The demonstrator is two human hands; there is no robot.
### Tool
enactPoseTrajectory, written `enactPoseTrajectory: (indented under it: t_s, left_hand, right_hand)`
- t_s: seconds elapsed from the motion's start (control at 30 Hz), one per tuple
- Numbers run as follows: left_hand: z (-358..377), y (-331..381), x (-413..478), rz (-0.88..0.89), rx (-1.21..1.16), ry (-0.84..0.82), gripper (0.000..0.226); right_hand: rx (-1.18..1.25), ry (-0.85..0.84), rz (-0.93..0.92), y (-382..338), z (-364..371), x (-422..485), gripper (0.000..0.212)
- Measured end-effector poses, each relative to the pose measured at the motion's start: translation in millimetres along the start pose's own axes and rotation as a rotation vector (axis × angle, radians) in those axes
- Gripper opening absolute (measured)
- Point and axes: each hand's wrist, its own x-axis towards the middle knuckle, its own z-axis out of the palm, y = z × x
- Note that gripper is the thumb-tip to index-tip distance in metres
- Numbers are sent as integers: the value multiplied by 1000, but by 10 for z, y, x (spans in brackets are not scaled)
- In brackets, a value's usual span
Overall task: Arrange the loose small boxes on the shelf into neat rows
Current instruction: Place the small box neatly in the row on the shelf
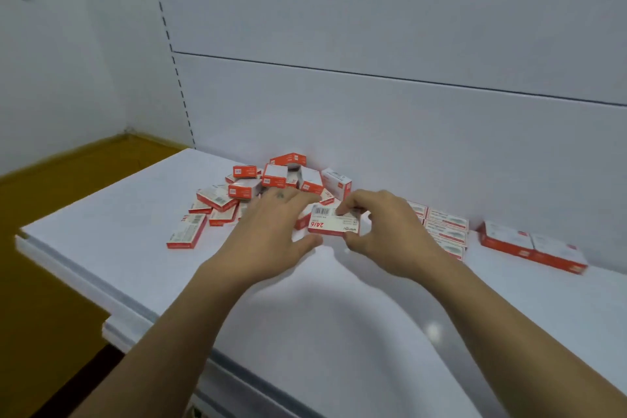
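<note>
A jumbled pile of small red-and-white boxes (271,180) lies at the back of the white shelf (339,316), against the back panel. One box marked 24/6 (330,225) is held just above the shelf between both hands. My right hand (383,231) pinches its right end with thumb and forefinger. My left hand (271,231) holds its left end, fingers over the top, thumb underneath. To the right, several boxes lie flat in a neat row (444,231), partly hidden behind my right hand. Two joined boxes (532,246) sit further right.
One loose box (187,231) lies apart at the pile's front left. The shelf's front edge (112,295) runs diagonally at left, with brown floor (40,248) beyond it. A white back panel (407,129) closes the rear.
</note>
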Motion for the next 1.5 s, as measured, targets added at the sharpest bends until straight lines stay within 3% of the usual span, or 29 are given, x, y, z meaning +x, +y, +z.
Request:
enactPoseTrajectory:
  t_s: [0.23,0.5,0.87,1.17,1.37,1.5]
  left_hand:
    - [197,627,455,287,-77,-40,61]
    - [562,1196,638,465,-165,-125,64]
    - [792,1028,546,438,-303,-107,72]
    - [809,1027,507,458,-432,-59,48]
    - [720,1083,436,399,-541,-15,42]
    - [769,1072,416,452,-536,53,42]
  right_hand:
    - [-29,122,179,558,-502,-422,41]
    - [-30,261,320,994,-756,-905,43]
    - [-60,257,225,1059,-632,-957,44]
    - [18,281,177,984,-528,-949,44]
    - [91,380,249,919,-457,-924,52]
    - [234,419,315,810,-396,-903,45]
